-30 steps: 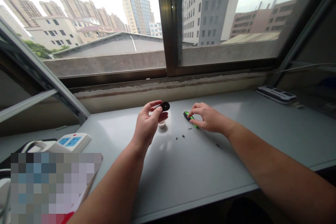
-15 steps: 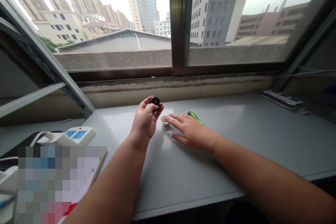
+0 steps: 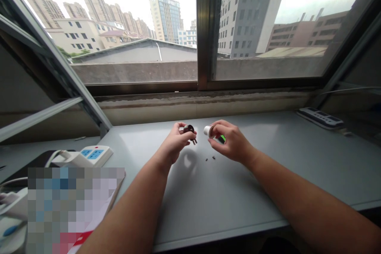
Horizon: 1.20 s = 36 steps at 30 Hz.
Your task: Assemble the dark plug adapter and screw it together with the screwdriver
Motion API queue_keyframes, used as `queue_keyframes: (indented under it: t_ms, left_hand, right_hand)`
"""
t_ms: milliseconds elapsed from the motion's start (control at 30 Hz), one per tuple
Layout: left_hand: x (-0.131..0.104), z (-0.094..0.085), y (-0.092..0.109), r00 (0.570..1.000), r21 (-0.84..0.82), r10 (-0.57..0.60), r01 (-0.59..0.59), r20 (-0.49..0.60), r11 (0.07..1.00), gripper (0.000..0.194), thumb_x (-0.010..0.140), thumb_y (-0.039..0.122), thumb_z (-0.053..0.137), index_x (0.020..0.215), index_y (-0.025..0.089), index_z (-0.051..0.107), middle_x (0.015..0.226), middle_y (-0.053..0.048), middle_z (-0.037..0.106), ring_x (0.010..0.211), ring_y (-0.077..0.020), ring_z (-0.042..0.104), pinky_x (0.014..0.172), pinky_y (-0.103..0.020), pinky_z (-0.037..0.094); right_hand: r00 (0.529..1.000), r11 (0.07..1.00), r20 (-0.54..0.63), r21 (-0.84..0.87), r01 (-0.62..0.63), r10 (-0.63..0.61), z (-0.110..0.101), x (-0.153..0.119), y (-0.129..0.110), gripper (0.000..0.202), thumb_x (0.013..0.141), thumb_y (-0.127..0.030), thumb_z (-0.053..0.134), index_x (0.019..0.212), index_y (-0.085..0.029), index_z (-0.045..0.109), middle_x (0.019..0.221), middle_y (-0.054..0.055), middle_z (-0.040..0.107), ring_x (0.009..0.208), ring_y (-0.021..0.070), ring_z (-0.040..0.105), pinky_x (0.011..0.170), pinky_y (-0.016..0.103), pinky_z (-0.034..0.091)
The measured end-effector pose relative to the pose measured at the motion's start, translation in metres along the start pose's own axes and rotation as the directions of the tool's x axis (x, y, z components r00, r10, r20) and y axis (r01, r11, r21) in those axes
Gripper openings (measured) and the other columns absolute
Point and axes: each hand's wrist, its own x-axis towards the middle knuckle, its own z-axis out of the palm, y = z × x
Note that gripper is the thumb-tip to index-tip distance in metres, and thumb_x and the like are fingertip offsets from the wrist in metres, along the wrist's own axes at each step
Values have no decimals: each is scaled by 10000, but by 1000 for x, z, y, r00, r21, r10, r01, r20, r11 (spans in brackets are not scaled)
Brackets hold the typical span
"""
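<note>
My left hand (image 3: 175,141) is closed on a dark round plug piece (image 3: 188,128), gripped between thumb and fingers, with two thin prongs pointing down to the right. To its right, my right hand (image 3: 228,137) pinches a small white cup-shaped piece (image 3: 207,130), tilted with one end toward the dark piece. A short gap separates the two parts. Below them on the grey table lie two tiny dark screws (image 3: 213,157), a little apart. Behind my right fingers, part of a green-and-black handle (image 3: 222,139) shows; the rest of that tool is hidden.
On the left stand a white power strip (image 3: 97,155) with blue sockets and a flat item (image 3: 119,190) with a blurred surface. Another power strip (image 3: 320,118) lies at the far right. A metal frame (image 3: 95,111) rises at the left, and a window closes off the back.
My right hand has picked the white piece up off the table. The tiny screws now show on the table. My left hand has turned the dark piece, so its prongs show. The view has shifted slightly.
</note>
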Motion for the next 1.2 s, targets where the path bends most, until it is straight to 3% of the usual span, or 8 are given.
queue_keyframes:
  t_ms: [67, 167, 300, 467, 733, 867, 1067, 1200]
  left_hand:
    - [-3, 2, -2, 989, 73, 60, -70, 133, 995, 513, 708, 177, 828, 1092, 218, 490, 879, -32, 738, 716, -154, 694, 652, -270, 474]
    - [-6, 8, -2, 945, 38, 127, -145, 301, 989, 516, 710, 264, 889, 1091, 200, 546, 878, -42, 745, 712, -158, 694, 660, -288, 508]
    - [-8, 13, -1, 922, -30, 152, -151, 356, 988, 570, 631, 261, 958, 1068, 165, 604, 826, -32, 742, 681, -155, 683, 669, -301, 527]
    - [-8, 14, -1, 921, -53, 228, -222, 315, 974, 528, 637, 253, 963, 1052, 156, 650, 795, -22, 740, 650, -140, 672, 626, -276, 514]
    - [-9, 14, -4, 912, -107, 286, -266, 293, 958, 530, 636, 231, 965, 1085, 156, 693, 870, -38, 760, 743, -161, 689, 700, -328, 598]
    - [-9, 13, -5, 902, -125, 298, -272, 312, 954, 494, 681, 237, 944, 1100, 148, 699, 861, -46, 765, 733, -163, 693, 699, -330, 598]
    - [-9, 12, -6, 865, -124, 288, -260, 411, 958, 460, 744, 242, 903, 1134, 145, 677, 957, -91, 780, 843, -205, 729, 810, -382, 602]
    - [-12, 10, -3, 821, 11, 350, -397, 451, 918, 376, 771, 235, 879, 1044, 179, 627, 1001, -70, 751, 955, -208, 707, 873, -363, 569]
  right_hand:
    - [996, 987, -75, 157, -28, 40, -7, -1, 2, 77, 824, -183, 716, 814, -189, 640, 1135, 99, 642, 926, 190, 680, 832, 352, 608]
    - [990, 865, -44, 492, -98, 137, -13, -2, 3, 175, 829, -198, 741, 930, -211, 599, 1169, 85, 650, 998, 199, 703, 835, 352, 626]
    - [979, 690, 53, 702, -177, 197, -14, -4, 3, 450, 828, -227, 780, 1208, -261, 542, 1213, 75, 672, 957, 185, 726, 739, 302, 610]
    - [969, 689, 147, 682, -245, 199, -14, -5, 2, 453, 830, -257, 808, 1236, -219, 612, 1037, 79, 745, 955, 218, 743, 790, 340, 614]
    - [971, 669, 161, 705, -237, 175, -17, -4, 3, 482, 844, -276, 824, 1280, -224, 623, 1112, 94, 771, 1000, 224, 761, 889, 391, 634]
    - [992, 750, 100, 650, -123, 75, -20, -5, 1, 473, 848, -240, 819, 1292, -229, 658, 1193, 99, 745, 1108, 253, 745, 1036, 476, 603]
    - [987, 923, 4, 354, 150, -162, -33, -3, -2, 510, 866, -206, 798, 1353, -261, 655, 1251, 98, 701, 1129, 232, 714, 1009, 428, 614]
    - [957, 946, 30, 163, 279, -287, -41, -1, -7, 491, 862, -231, 807, 1330, -273, 664, 1234, 92, 712, 1152, 235, 674, 1012, 417, 571]
